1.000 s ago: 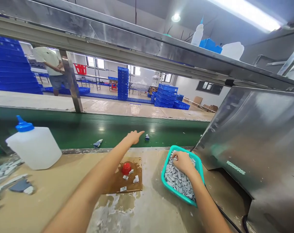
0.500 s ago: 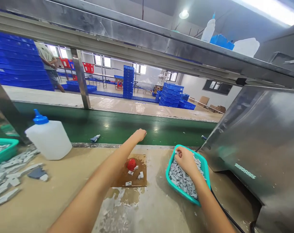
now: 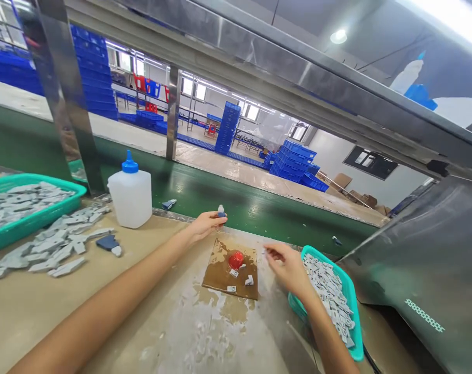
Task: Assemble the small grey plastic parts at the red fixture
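My left hand (image 3: 205, 224) is closed on a small dark-blue and white plastic part (image 3: 221, 212), white tip up, over the near edge of the green belt. My right hand (image 3: 289, 266) is pinched beside the right teal basket (image 3: 358, 311); something small and pale shows at its fingertips, too small to name. Between the hands lies a wet brown board (image 3: 230, 291) with a red dome (image 3: 236, 259) and several small light-grey pieces (image 3: 249, 280) on it. The basket is full of similar small grey pieces (image 3: 329, 291).
A white squeeze bottle (image 3: 131, 200) with a blue cap stands at left. Beside it are a pile of grey parts (image 3: 60, 244), a blue-and-white part (image 3: 109, 243) and another teal basket (image 3: 82, 191). The green belt (image 3: 267, 208) carries two more parts. A metal housing (image 3: 426, 259) bounds the right.
My left hand has come back from over the belt, now holding a blue-and-white part. My right hand has left the basket and moved left towards the board. The view has turned left and tilted.
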The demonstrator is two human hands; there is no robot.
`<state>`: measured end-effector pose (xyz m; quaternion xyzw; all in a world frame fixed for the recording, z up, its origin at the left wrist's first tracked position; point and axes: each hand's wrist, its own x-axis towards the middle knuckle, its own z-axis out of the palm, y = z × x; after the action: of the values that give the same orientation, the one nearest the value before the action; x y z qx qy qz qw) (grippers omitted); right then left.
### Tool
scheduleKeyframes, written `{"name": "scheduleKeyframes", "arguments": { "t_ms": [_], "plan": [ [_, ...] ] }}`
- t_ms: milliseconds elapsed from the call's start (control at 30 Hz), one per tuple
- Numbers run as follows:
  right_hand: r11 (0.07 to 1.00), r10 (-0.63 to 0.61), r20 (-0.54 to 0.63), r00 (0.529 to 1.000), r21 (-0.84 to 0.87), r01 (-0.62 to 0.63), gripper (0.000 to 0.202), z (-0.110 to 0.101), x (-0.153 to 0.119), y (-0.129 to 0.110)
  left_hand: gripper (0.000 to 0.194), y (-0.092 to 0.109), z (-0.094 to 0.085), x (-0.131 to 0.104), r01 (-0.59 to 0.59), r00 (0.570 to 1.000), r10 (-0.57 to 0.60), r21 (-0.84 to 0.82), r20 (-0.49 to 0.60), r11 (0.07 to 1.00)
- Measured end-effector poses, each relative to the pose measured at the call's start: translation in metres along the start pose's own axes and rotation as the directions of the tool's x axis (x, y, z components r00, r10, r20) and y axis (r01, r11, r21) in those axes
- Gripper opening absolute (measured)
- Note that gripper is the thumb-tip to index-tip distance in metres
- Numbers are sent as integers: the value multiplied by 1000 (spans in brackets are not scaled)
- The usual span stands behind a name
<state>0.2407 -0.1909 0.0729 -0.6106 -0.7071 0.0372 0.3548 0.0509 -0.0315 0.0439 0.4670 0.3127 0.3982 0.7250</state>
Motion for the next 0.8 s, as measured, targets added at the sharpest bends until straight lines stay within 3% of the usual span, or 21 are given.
{"name": "scheduleKeyframes", "arguments": {
  "t_ms": [100, 167, 500, 800],
  "plan": [
    [995, -72, 148, 986, -60, 82, 15, 27, 9, -16, 19, 3, 5, 0, -27, 1000, 26, -41, -18, 999],
    [990, -68, 175, 982, -114, 89, 12, 36, 11, -18, 20, 5, 8, -2, -14, 1000, 14, -65, -13, 998],
    [983, -112, 116, 987, -134, 127, 17, 42, 1, -10, 20, 5, 9, -7, 40, 998, -46, -143, -41, 989],
    [983, -130, 81, 988, -123, 139, 21, 47, 0, -9, 28, 4, 13, -10, 25, 999, -26, -31, -44, 999]
  ]
}}
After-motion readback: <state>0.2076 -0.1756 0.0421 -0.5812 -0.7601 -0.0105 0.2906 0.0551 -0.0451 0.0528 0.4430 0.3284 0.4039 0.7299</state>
